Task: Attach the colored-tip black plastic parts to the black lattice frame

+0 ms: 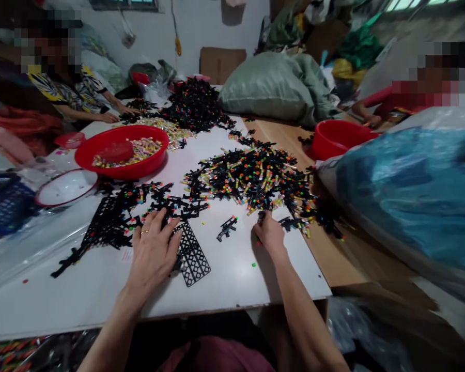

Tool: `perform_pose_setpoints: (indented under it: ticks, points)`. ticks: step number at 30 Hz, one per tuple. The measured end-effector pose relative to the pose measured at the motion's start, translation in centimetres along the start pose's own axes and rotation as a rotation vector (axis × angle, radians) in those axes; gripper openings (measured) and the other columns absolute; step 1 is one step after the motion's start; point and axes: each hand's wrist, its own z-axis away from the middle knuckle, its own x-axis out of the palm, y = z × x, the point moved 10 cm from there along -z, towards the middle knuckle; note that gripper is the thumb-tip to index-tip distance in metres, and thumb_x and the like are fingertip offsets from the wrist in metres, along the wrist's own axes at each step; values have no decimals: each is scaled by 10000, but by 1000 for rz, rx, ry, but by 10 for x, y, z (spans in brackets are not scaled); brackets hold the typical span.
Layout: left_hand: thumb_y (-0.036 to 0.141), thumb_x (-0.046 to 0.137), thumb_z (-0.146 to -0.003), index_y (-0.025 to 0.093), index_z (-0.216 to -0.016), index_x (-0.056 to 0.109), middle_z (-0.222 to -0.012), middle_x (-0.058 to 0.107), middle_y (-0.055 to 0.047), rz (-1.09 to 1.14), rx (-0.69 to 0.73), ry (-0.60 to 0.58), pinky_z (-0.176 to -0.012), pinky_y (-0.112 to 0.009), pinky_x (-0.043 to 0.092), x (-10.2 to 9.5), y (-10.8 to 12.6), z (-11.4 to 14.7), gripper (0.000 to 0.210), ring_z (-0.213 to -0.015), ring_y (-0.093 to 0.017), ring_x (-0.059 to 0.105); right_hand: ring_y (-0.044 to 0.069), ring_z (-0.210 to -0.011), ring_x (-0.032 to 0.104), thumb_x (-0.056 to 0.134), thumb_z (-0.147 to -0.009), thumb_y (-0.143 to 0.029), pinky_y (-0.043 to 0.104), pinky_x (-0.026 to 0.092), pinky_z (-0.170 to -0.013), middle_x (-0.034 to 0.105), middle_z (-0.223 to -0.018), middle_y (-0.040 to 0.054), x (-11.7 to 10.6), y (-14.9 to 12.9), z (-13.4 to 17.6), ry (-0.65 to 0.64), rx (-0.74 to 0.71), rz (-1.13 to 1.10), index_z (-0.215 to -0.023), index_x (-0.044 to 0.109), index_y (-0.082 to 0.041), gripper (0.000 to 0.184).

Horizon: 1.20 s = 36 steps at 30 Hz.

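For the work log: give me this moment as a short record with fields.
left hand: left hand flat on a black grid frame, fingers spread
right hand: right hand pinching at the near edge of the pile of black parts with coloured tips
between hands: one loose black part on the white board
far left: red bowl of coloured pieces
others: two people at the far side

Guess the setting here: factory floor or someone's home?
Likely a small informal assembly or sorting workshop. A shared white table carries heaps of small black plastic parts with coloured bits, a red basin holds coloured pieces, and stuffed sacks pile up behind. Other people work alongside.
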Motion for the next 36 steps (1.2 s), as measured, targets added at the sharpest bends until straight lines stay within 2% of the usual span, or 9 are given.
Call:
perform_pose_setpoints:
  ticks: [3, 7, 10, 13, 19, 24, 27, 31, 36]
  points:
    - [384, 279, -935, 205, -1206, 581, -1379, 425, -98, 81, -12, 16, -1049, -533, 309, 2, -4, 0, 444, -1318, -286, 296, 189, -660, 591, 581, -754, -235, 266, 440, -587, 616, -703, 42, 11, 11, 26, -84, 94, -573, -1224, 430, -69, 520]
    - [346, 294, -922, 175, -1209, 573, -1374, 423, -98, 150, -13, 32, -1079, -518, 287, 4, -4, 1, 435, -1323, -284, 286, 99, -496, 466, 590, -684, -259, 192, 358, -457, 570, -656, -17, 29, -48, 90, -234, -82, -1060, -1093, 514, -110, 442]
    - [322, 301, -920, 170, -1193, 584, -1360, 433, -101, 141, -25, 53, -1086, -505, 286, 2, -4, 3, 422, -1312, -281, 302, 91, -478, 439, 570, -698, -244, 188, 345, -455, 526, -576, -36, 65, -109, 148, -452, -296, -960, -853, 599, -151, 182]
    - [305, 316, -917, 166, -1182, 594, -1345, 447, -104, 127, -26, 65, -1083, -499, 297, 1, -4, 3, 408, -1303, -282, 310, 110, -524, 484, 585, -733, -265, 200, 381, -497, 549, -589, -20, 88, -129, 175, -406, -371, -810, -694, 577, -171, 102]
    - [325, 312, -921, 176, -1180, 596, -1342, 456, -97, 122, -38, 71, -1074, -506, 316, 2, -7, 4, 413, -1304, -285, 309, 169, -661, 601, 585, -784, -268, 245, 469, -623, 646, -751, 27, 92, -140, 185, -243, -560, -505, -840, 611, -183, 105]
    - [400, 235, -938, 137, -1147, 629, -1288, 499, -133, 209, -1, 82, -1082, -526, 297, 5, -13, -1, 517, -1289, -316, 320, 240, -744, 613, 523, -820, -220, 334, 491, -617, 645, -880, 101, 100, -174, 200, -259, -729, -116, -947, 607, -129, 177]
    - [440, 200, -933, 107, -1110, 648, -1240, 530, -158, 254, -11, 99, -1077, -540, 300, 8, -21, -5, 586, -1270, -331, 343, 248, -773, 614, 521, -834, -236, 335, 494, -616, 647, -897, 95, 101, -183, 196, -323, -771, -75, -944, 612, -125, 180]
    - [472, 208, -914, 135, -1111, 641, -1246, 532, -142, 178, -10, 88, -1039, -556, 351, 13, -22, -8, 583, -1263, -343, 356, 126, -782, 607, 537, -857, -231, 188, 473, -673, 650, -935, -16, 54, -138, 152, -404, -810, -338, -1058, 587, -216, 208]
    - [487, 205, -900, 191, -1145, 603, -1278, 511, -130, 182, -28, 64, -1044, -576, 339, 17, -29, -9, 553, -1287, -355, 339, 203, -1020, 524, 404, -831, -4, 267, 424, -829, 566, -1133, 125, -40, -1, 33, 37, -413, 159, -1159, 560, -127, 384]
